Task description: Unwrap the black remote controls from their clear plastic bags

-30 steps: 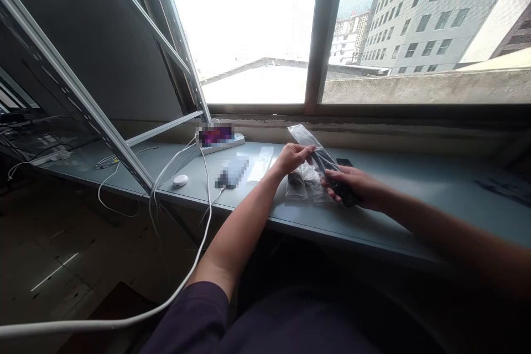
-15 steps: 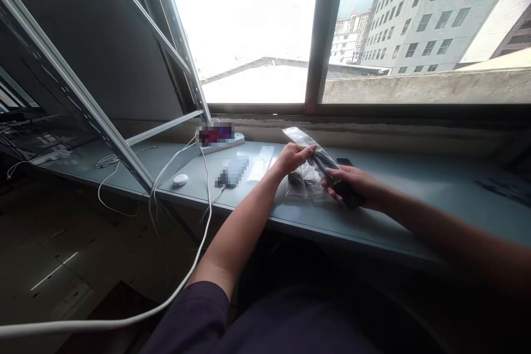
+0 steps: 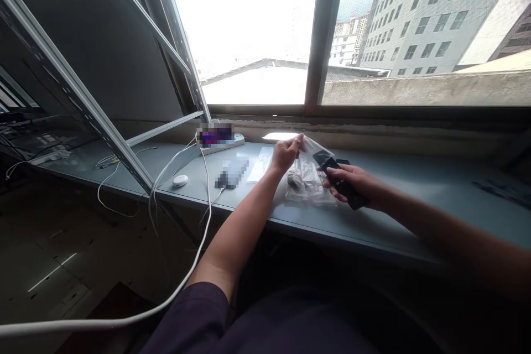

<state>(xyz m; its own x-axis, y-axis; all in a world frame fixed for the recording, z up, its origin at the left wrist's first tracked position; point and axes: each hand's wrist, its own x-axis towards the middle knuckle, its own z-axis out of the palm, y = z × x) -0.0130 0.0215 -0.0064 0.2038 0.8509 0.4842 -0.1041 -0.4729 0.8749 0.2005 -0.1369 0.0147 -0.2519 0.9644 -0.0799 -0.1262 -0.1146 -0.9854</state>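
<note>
Head view: a slim black oblong device, shaped like a remote control, is held just above the grey table below the window, pointing up and away from the person towards the left. Its lower part is hidden in the palm; its upper end shows as a dark, squared tip. That tip meets a clear plastic bag, a thin glossy sleeve that stretches leftward and catches a bright glare; whether the tip sits inside the bag's mouth cannot be told. The right hand is closed around the device, fingers wrapped over its body and thumb along the top. The left hand is drawn into a pinch, thumb and fingertips gripping the far edge of the clear plastic bag, raised slightly off the table. Directly beneath and between the two hands lies a second clear bag, crumpled, with small dark contents, resting on the table. To the left of the hands lie a flat clear packet, a blurred phone, a white round puck and, against the wall, a power strip. A white cable runs from the strip down off the table edge. A grey metal shelf frame leans across the left side.
</note>
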